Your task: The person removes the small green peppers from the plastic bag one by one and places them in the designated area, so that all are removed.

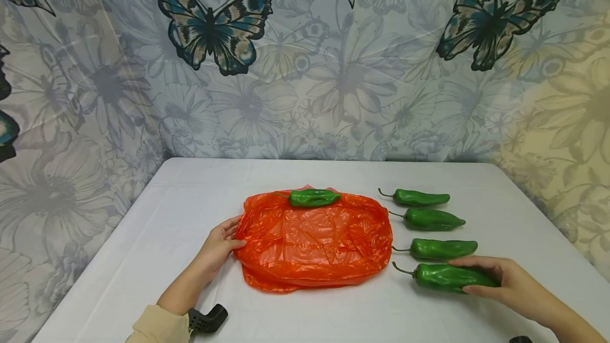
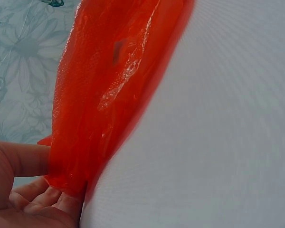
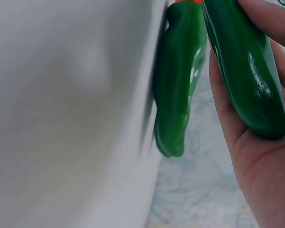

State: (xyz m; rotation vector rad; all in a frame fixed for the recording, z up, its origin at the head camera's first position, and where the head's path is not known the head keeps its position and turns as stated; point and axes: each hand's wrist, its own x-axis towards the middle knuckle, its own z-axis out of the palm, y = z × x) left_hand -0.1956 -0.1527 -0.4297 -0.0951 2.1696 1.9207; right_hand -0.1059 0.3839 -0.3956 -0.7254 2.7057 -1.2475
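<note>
An orange-red plastic bag [image 1: 314, 242] lies spread and crinkled on the white table. At its left edge my left hand [image 1: 220, 245] pinches the plastic, thumb on top and fingers beneath; the left wrist view shows the same hold on the bag [image 2: 99, 95]. A green pepper [image 1: 314, 198] rests across the bag's far edge. To the right, my right hand [image 1: 495, 282] grips the nearest green pepper [image 1: 448, 278] by its blunt end, the stem pointing left. The right wrist view shows this pepper [image 3: 251, 71] between thumb and fingers.
Beyond the held pepper, three more green peppers [image 1: 443, 249], [image 1: 434, 219], [image 1: 421, 197] lie in a column, stems toward the bag. A white cloth covers the table [image 1: 119, 258]. Butterfly-patterned fabric [image 1: 343, 78] hangs behind and at the sides.
</note>
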